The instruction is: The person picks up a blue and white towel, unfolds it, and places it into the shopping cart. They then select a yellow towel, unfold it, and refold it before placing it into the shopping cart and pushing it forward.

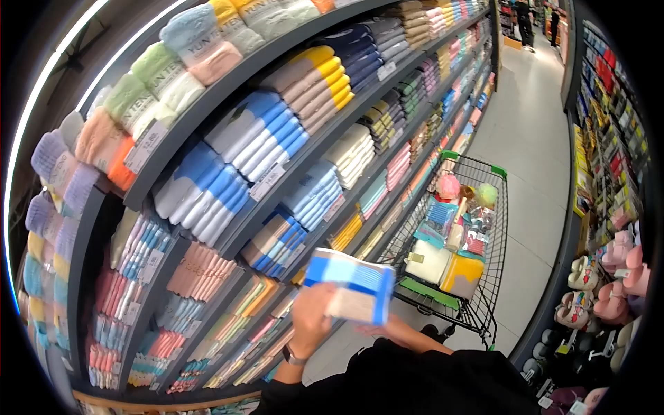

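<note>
Towels [188,31] above the left hand [312,318] say "YUN TEN". It grips a cloth [351,285], long way sideways; can't tell if the right hand [379,329] holds.

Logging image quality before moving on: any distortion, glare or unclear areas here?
Head view: shelves bow in a wide-angle curve, with the corners black; head view: light strip overexposed at upper left; head view: far people too small for detail.

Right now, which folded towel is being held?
The blue, white and beige towel in the left hand; the stacked towels sit on shelves instead.
</note>
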Demonstrator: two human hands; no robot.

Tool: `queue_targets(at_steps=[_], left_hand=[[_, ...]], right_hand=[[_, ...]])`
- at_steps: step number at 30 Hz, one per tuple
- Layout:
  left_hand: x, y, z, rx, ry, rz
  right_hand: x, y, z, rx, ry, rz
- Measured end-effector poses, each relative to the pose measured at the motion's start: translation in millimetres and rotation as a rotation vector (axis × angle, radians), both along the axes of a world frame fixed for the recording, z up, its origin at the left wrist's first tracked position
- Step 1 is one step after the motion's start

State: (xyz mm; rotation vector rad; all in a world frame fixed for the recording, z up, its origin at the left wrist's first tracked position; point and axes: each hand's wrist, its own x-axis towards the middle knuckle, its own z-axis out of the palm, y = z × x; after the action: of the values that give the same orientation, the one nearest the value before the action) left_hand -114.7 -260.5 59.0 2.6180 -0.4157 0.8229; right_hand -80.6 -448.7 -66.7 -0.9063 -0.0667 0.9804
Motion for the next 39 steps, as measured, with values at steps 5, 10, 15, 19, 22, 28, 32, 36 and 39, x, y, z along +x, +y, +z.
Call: queue_targets(at_steps=[5, 10, 15, 19, 22, 28, 32, 36, 39], left_hand=[[-16.8, -54.6, -30.0, 0.001, 0.188, -0.194], [-28.3, -67.8, -40.3, -0.028, 0.401, -0.196], [-24.7, -63.1, -30.8, -0.128, 0.524, -0.289], [-13.3, -53.8, -41.6, -0.38, 0.372, 0.018], [-10.5, -48.7, -64.8, -0.814, 0.484, 0.076], [-22.8, -27.7, -100.1, -1.141, 0.564, 0.008], [-26.1, -31.8, -87.0, -1.179, 0.508, -0.066], [-42.3, -22.9, -81.5, -1.41, 0.545, -0.072], [-43.4, -23.5, -56.9, -1.658, 0.504, -0.078]], right_hand=[[28.1, -7.7, 17.1, 0.122, 0.328, -0.232], [35.6, -26.3, -1.7, 0.181, 0.389, -0.266], [29.1, -33.4, -12.4, 0.192, 0.429, -0.266], [23.1, -36.2, -18.7, 0.201, 0.464, -0.252], [16.5, -36.8, -23.9, 0.203, 0.493, -0.236], [7.1, -41.3, -33.9, 0.216, 0.554, -0.217], [4.5, -44.2, -38.2, 0.217, 0.584, -0.207], [2.5, -45.7, -42.7, 0.22, 0.616, -0.194], [1.2, -47.5, -45.8, 0.224, 0.637, -0.188]])
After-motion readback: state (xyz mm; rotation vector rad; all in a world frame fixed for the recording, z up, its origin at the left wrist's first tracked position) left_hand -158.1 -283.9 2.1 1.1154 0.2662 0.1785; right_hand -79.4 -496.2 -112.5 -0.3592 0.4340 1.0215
